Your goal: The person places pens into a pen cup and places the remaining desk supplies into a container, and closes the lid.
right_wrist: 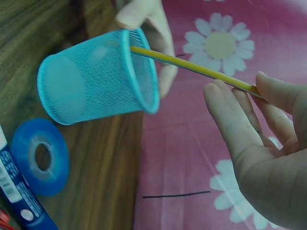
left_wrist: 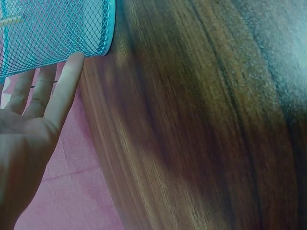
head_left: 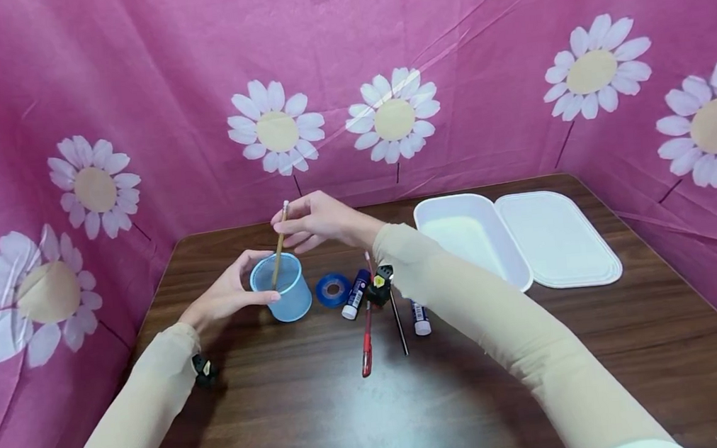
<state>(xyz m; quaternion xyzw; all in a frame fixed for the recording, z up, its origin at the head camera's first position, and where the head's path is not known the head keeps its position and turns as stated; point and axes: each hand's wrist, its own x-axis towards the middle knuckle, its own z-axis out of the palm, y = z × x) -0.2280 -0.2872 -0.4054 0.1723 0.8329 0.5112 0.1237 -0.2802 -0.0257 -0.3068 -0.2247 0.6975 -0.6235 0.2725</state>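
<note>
A light-blue mesh pencil cup [head_left: 294, 305] stands upright near the table's back left. My left hand [head_left: 226, 292] holds it at the rim, thumb on the near side and fingers round the far side; in the left wrist view these fingers [left_wrist: 64, 93] lie against the mesh. Above the cup, my right hand [head_left: 322, 220] pinches a yellow pencil [right_wrist: 201, 70] near its upper end between thumb and fingers. The pencil leans, with its lower part inside the cup. Whether its tip touches the bottom I cannot tell.
Right of the cup lie a blue tape roll [head_left: 322, 295], a glue stick [head_left: 356, 295], a red pen [head_left: 366, 351], a dark, thin pencil or pen [head_left: 399, 327] and another glue stick [head_left: 421, 318], partly behind my right sleeve. Farther right are a white tray [head_left: 462, 240] and a white lid [head_left: 558, 235].
</note>
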